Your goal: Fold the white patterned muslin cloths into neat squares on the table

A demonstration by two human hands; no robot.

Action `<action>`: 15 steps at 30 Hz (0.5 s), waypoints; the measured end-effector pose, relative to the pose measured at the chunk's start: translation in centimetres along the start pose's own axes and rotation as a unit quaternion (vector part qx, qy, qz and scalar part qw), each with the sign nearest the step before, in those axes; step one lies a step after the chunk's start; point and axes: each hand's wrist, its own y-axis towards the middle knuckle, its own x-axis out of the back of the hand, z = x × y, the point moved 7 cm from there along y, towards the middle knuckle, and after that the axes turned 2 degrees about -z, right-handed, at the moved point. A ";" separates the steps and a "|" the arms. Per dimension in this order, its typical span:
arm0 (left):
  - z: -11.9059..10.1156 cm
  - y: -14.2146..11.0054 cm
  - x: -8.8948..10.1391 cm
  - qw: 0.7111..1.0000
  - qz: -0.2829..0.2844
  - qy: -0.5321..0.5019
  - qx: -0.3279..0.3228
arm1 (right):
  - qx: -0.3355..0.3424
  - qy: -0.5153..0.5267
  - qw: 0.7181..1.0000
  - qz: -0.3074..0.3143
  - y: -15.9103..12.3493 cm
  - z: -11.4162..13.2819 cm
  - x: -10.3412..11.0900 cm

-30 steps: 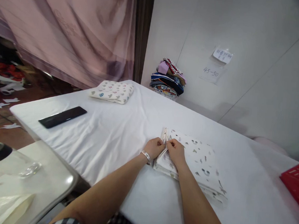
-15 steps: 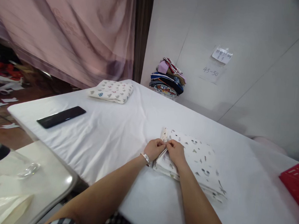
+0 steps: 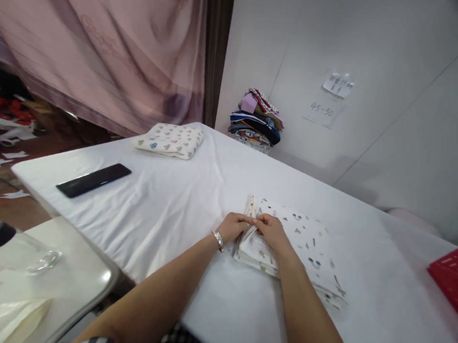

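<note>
A folded white cloth (image 3: 301,232) with small grey and brown prints lies in front of me, its layered left edge lifted a little. My left hand (image 3: 233,228) is at that edge, wrist with a bracelet, fingers closed on the layers and pointing right. From the cloth's top side my right hand (image 3: 272,232) pinches the same edge between thumb and fingers. The fingertips of both hands meet there, and the exact grip is partly hidden.
Another folded printed cloth (image 3: 170,139) and a black phone-like slab (image 3: 94,180) lie on the white-covered table (image 3: 159,203). A clothes stack (image 3: 255,122) stands by the wall. At right is a red basket (image 3: 456,276); at lower left, a glass jar (image 3: 24,248) lies on a side table.
My left hand has shifted slightly left, and its fingers look straighter against the right fingertips. The cloth has stayed in place.
</note>
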 end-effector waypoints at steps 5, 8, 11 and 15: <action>0.2 0.4 1.1 0.995 -0.098 0.008 -0.011 | 0.000 0.028 1.000 0.001 0.2 -0.4 -0.2; 0.0 0.2 1.6 0.984 -0.155 0.080 -0.030 | 0.006 0.010 1.000 -0.023 0.2 -0.6 -0.2; -0.4 0.0 1.4 0.975 -0.152 0.158 -0.037 | 0.004 -0.012 0.999 -0.046 0.1 -0.5 0.0; -0.2 0.2 0.9 0.979 -0.108 0.173 -0.025 | 0.013 -0.042 0.996 -0.073 -0.3 0.3 0.3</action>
